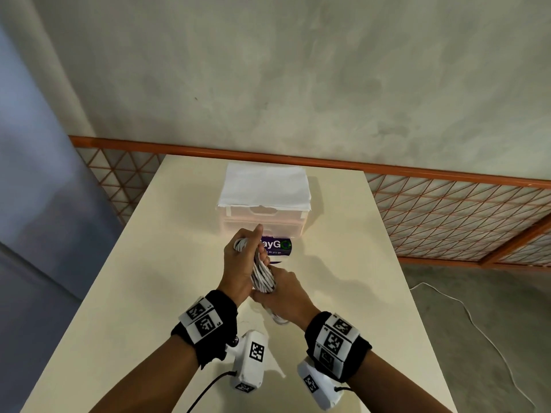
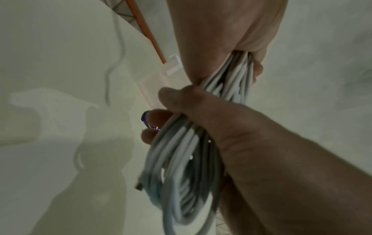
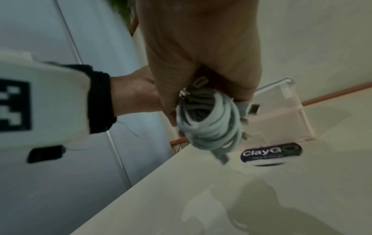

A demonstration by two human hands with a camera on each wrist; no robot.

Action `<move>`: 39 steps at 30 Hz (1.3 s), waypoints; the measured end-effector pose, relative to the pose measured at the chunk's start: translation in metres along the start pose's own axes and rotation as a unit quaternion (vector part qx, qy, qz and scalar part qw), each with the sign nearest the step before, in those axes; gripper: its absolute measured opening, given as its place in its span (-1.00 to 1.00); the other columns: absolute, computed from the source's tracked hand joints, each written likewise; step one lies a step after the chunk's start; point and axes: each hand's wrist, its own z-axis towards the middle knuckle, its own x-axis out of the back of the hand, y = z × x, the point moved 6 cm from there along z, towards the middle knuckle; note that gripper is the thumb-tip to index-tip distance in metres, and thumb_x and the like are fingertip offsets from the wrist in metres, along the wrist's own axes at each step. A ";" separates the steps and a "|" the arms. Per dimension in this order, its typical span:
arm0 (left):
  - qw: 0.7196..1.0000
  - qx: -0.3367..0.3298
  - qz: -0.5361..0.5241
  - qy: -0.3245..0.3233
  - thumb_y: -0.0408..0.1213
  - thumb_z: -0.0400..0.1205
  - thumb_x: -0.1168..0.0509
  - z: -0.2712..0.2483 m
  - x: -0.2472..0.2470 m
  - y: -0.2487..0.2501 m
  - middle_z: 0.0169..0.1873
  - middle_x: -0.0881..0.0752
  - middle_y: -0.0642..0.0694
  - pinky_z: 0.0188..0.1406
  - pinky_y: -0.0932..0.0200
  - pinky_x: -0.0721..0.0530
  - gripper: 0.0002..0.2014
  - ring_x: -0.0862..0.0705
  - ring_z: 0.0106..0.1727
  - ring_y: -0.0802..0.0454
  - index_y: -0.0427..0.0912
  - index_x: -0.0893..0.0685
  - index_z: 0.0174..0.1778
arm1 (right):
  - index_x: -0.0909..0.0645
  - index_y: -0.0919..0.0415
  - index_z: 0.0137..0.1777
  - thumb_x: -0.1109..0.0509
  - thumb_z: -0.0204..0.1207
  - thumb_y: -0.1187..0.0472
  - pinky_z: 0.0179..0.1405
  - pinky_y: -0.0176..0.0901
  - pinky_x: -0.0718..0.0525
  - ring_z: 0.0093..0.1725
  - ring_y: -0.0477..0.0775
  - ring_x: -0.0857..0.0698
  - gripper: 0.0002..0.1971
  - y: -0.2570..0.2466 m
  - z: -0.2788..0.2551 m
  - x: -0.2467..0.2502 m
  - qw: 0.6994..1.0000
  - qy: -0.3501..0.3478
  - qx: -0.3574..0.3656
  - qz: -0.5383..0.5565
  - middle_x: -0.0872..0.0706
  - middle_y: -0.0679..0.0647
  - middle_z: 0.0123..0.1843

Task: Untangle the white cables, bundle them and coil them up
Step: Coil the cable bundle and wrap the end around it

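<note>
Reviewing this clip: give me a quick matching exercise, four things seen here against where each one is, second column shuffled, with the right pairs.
Things:
1. cable bundle
2. drawer box
3. purple sticker
4. folded white cloth

Places:
A. flat on the table, in front of the box
B. on top of the box
C. gripped by the left hand and right hand
D. standing at the table's far end

Pairs: 1-C, 2-D, 3-A, 4-B

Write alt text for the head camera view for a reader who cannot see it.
Two hands hold a bundle of white cables above a cream table: the left hand grips its upper end, the right hand its lower end. Behind them a translucent drawer box stands by a purple sticker.
</note>
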 end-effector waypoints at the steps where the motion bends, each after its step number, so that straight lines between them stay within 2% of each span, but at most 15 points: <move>1: 1.000 0.006 0.010 -0.009 -0.27 0.61 -0.35 0.004 0.000 -0.003 -0.66 -0.50 -0.02 -0.55 0.20 -0.50 -0.68 -0.47 -0.62 0.07 -0.15 -0.46 -0.46 | -0.52 0.10 -0.18 -0.45 0.40 0.16 -0.19 0.02 -0.70 -0.32 0.15 -0.72 -0.86 0.003 0.002 -0.001 0.999 -0.021 0.008 0.026 -0.76 0.16 -0.27; 3: 0.998 0.036 0.036 -0.034 -0.25 0.61 -0.34 0.011 -0.001 -0.013 -0.61 -0.58 -0.03 -0.45 0.16 -0.55 -0.71 -0.55 -0.54 0.04 -0.12 -0.53 -0.45 | -0.47 0.06 -0.26 -0.41 0.47 0.21 -0.34 -0.12 -0.65 -0.51 -0.07 -0.64 -0.84 0.013 0.006 -0.002 0.996 -0.062 0.006 0.064 -0.67 0.03 -0.41; 6: 0.990 0.108 0.073 -0.057 -0.16 0.61 -0.33 0.024 -0.001 -0.032 -0.43 -0.70 -0.06 -0.31 0.20 -0.62 -0.77 -0.65 -0.31 0.02 -0.11 -0.63 -0.37 | -0.43 0.02 -0.32 -0.38 0.50 0.23 -0.47 -0.33 -0.58 -0.62 -0.23 -0.58 -0.77 0.032 0.015 0.003 0.994 -0.086 -0.015 0.062 -0.62 -0.01 -0.46; 8: 0.980 0.170 0.081 -0.060 0.00 0.62 -0.27 0.038 0.003 -0.048 -0.24 -0.75 -0.06 -0.18 0.20 -0.65 -0.74 -0.70 -0.17 0.06 -0.14 -0.68 -0.15 | -0.42 0.00 -0.36 -0.38 0.51 0.25 -0.49 -0.38 -0.57 -0.63 -0.26 -0.58 -0.73 0.047 0.023 0.009 0.994 -0.090 -0.022 0.052 -0.61 -0.04 -0.48; 11: 0.970 0.242 0.011 -0.016 0.19 0.63 -0.10 0.067 0.021 -0.073 0.05 -0.70 -0.11 -0.03 0.12 -0.59 -0.46 -0.67 0.02 0.01 -0.22 -0.58 0.24 | -0.41 -0.01 -0.37 -0.35 0.54 0.26 -0.46 -0.38 -0.55 -0.57 -0.20 -0.59 -0.71 0.072 0.033 0.019 0.994 -0.092 -0.037 0.048 -0.59 -0.04 -0.49; 13: 0.967 0.252 -0.020 0.028 0.06 0.70 -0.08 0.084 0.029 -0.082 0.37 -0.55 -0.16 0.17 0.08 -0.52 -0.45 -0.54 0.38 -0.07 -0.27 -0.40 0.48 | -0.42 -0.02 -0.34 -0.35 0.54 0.25 -0.44 -0.37 -0.56 -0.55 -0.18 -0.59 -0.73 0.088 0.034 0.026 0.993 -0.091 -0.051 0.046 -0.59 -0.04 -0.48; 15: 0.967 0.247 -0.047 0.038 -0.12 0.73 -0.11 0.098 0.027 -0.085 0.37 -0.55 -0.12 0.33 0.09 -0.43 -0.64 -0.39 0.53 -0.05 -0.24 -0.50 0.36 | -0.42 -0.03 -0.32 -0.36 0.54 0.25 -0.47 -0.42 -0.55 -0.59 -0.26 -0.58 -0.74 0.100 0.034 0.032 0.993 -0.089 -0.061 0.041 -0.59 -0.05 -0.48; 17: 0.965 0.251 -0.066 0.042 -0.17 0.73 -0.12 0.108 0.022 -0.087 0.12 -0.64 -0.08 0.38 0.11 -0.41 -0.80 -0.42 0.46 -0.02 -0.20 -0.58 0.04 | -0.42 -0.02 -0.30 -0.36 0.54 0.27 -0.48 -0.43 -0.55 -0.61 -0.28 -0.58 -0.75 0.110 0.033 0.037 0.993 -0.082 -0.070 0.043 -0.59 -0.06 -0.48; 19: 0.960 0.258 -0.087 0.058 -0.14 0.70 -0.16 0.114 0.021 -0.091 0.04 -0.62 -0.09 0.34 0.10 -0.46 -0.80 -0.52 0.30 -0.02 -0.20 -0.56 0.00 | -0.43 -0.01 -0.29 -0.36 0.53 0.28 -0.49 -0.42 -0.55 -0.61 -0.28 -0.59 -0.76 0.117 0.034 0.043 0.993 -0.072 -0.079 0.045 -0.60 -0.06 -0.48; 22: 0.959 0.256 -0.106 0.060 -0.09 0.68 -0.19 0.119 0.025 -0.100 -0.03 -0.62 -0.08 0.09 0.13 -0.54 -0.77 -0.59 0.04 0.02 -0.20 -0.57 -0.05 | -0.45 0.01 -0.28 -0.38 0.53 0.28 -0.48 -0.42 -0.56 -0.60 -0.27 -0.59 -0.78 0.120 0.039 0.053 0.994 -0.061 -0.081 0.041 -0.62 -0.03 -0.46; 27: 0.950 0.280 -0.119 0.069 0.05 0.61 -0.27 0.113 0.039 -0.111 0.09 -0.70 -0.20 0.15 0.07 -0.62 -0.68 -0.68 0.15 -0.06 -0.18 -0.57 -0.16 | -0.47 0.02 -0.28 -0.40 0.52 0.25 -0.46 -0.37 -0.59 -0.57 -0.24 -0.61 -0.79 0.093 0.061 0.074 0.997 -0.063 -0.039 0.033 -0.65 -0.02 -0.45; 31: 0.953 0.291 -0.066 0.061 0.17 0.62 -0.16 0.087 0.045 -0.120 -0.03 -0.74 -0.24 0.16 0.03 -0.61 -0.55 -0.70 0.12 -0.10 -0.22 -0.54 -0.12 | -0.49 0.01 -0.26 -0.42 0.51 0.24 -0.44 -0.35 -0.58 -0.55 -0.20 -0.62 -0.80 0.060 0.089 0.078 0.995 -0.096 0.007 0.032 -0.65 -0.09 -0.50; 35: 0.955 0.281 -0.074 0.064 0.13 0.67 -0.07 0.063 0.053 -0.122 0.00 -0.74 -0.27 0.16 0.00 -0.63 -0.55 -0.71 0.13 -0.15 -0.25 -0.53 -0.10 | -0.58 0.11 0.01 -0.39 0.52 0.30 -0.43 -0.42 -0.56 -0.52 -0.31 -0.60 -0.88 0.033 0.124 0.051 0.981 -0.185 0.049 -0.040 -0.68 -0.18 -0.35; 37: 0.958 0.268 -0.074 0.067 0.08 0.70 -0.02 0.058 0.057 -0.120 0.02 -0.74 -0.29 0.15 0.01 -0.64 -0.57 -0.72 0.12 -0.15 -0.26 -0.52 -0.06 | -0.64 0.24 0.11 -0.37 0.51 0.29 -0.43 -0.35 -0.60 -0.43 -0.22 -0.61 -0.81 0.028 0.145 0.031 0.969 -0.224 0.052 -0.086 -0.77 0.01 -0.17; 39: 0.959 0.264 -0.075 0.071 0.04 0.71 0.00 0.058 0.060 -0.118 0.00 -0.75 -0.30 0.07 0.05 -0.68 -0.60 -0.74 0.07 -0.12 -0.26 -0.50 -0.03 | -0.68 0.20 0.08 -0.39 0.49 0.19 -0.23 -0.08 -0.71 -0.26 0.04 -0.69 -0.80 0.029 0.162 0.013 0.954 -0.247 0.048 -0.164 -0.80 0.19 -0.04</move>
